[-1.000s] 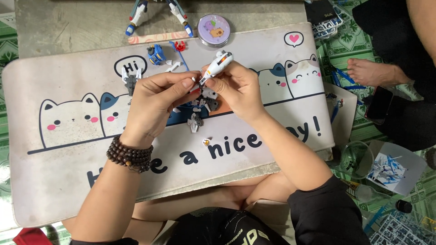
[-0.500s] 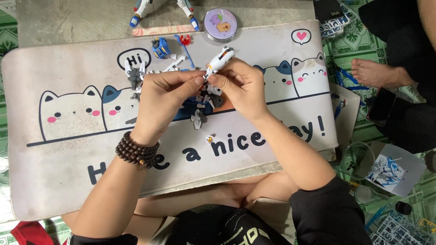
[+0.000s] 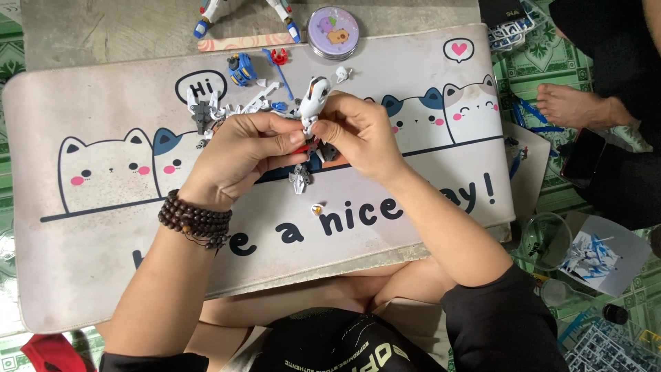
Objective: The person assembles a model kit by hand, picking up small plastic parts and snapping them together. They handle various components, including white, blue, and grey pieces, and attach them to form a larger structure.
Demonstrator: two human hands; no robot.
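Note:
My left hand and my right hand meet over the middle of a white desk mat printed with cartoon cats. Together they pinch a small white model-robot limb with a black and orange stripe, its upper end sticking up between my fingertips. A red bit shows under my left thumb. Dark beaded bracelets circle my left wrist. Below my hands a small grey and white part and a tiny orange piece lie on the mat.
Loose model parts lie at the mat's far edge: a blue block, a red piece, grey and white bits. Beyond stand a round purple tin and white model legs. Another person's bare foot rests at right, by plastic runners.
Both hands have shifted slightly toward the far edge of the mat with the white limb, fingers still working on it. The view has drifted so that the mat sits lower.

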